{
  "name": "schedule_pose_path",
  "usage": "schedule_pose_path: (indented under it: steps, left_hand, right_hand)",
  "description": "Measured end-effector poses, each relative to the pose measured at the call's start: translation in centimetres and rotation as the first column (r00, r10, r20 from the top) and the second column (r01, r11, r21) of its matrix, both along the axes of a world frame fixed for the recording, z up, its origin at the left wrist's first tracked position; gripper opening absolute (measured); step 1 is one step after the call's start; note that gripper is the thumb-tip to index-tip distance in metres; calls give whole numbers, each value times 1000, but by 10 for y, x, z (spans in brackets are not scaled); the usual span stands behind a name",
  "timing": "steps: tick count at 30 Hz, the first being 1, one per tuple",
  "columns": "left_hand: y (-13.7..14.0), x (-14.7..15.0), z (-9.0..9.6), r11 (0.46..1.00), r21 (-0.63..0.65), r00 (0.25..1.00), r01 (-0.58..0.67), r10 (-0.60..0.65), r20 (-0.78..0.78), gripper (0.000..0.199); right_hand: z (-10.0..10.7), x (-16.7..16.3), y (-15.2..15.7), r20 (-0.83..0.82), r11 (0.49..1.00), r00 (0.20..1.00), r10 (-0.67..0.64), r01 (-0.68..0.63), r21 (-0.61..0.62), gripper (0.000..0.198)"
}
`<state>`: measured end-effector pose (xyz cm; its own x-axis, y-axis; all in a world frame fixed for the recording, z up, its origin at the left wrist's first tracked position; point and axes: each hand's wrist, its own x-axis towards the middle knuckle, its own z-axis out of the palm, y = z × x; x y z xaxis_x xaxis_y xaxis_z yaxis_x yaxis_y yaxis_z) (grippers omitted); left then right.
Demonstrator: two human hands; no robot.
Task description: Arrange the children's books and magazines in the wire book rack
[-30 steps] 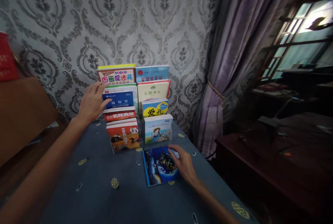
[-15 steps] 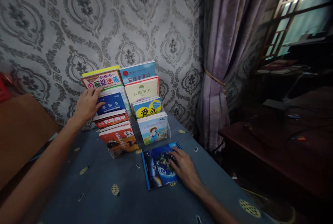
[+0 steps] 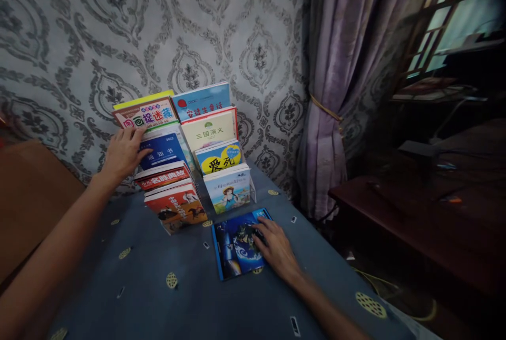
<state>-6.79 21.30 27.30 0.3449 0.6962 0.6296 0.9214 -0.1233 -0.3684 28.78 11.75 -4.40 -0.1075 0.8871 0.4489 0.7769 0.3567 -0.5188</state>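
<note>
Head view, glossy blue book [image 3: 237, 242] flat on tablecloth, right hand [image 3: 276, 248] spread on it (fingers loose), left hand [image 3: 122, 153] open against racked books [image 3: 162, 150].

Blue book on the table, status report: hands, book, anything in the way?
Right hand flat on the blue book, no grip. Left hand touching the book rack, left side. Book flat on the tablecloth, before the rack.

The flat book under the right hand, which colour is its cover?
Mostly dark blue, with a swirling picture; the book under the right hand shows best in the head view.
</note>
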Motion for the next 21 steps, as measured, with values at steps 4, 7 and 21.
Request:
schedule_pose_path:
  steps: [4, 7, 21]
  left_hand:
    - [1, -4, -6, 999, 11, 999, 44, -44, 27, 59]
    - [0, -7, -11, 997, 9, 996, 82, -82, 37, 64]
    - [1, 61, 6, 944, 37, 944, 329, -328, -15, 48]
  right_hand:
    - [-2, 1, -1, 26, 999, 999, -34, 34, 9, 28]
    - [-5, 2, -1, 39, 998, 998, -57, 57, 17, 27]
    - [-13, 8, 0, 57, 997, 996, -67, 64, 53, 29]
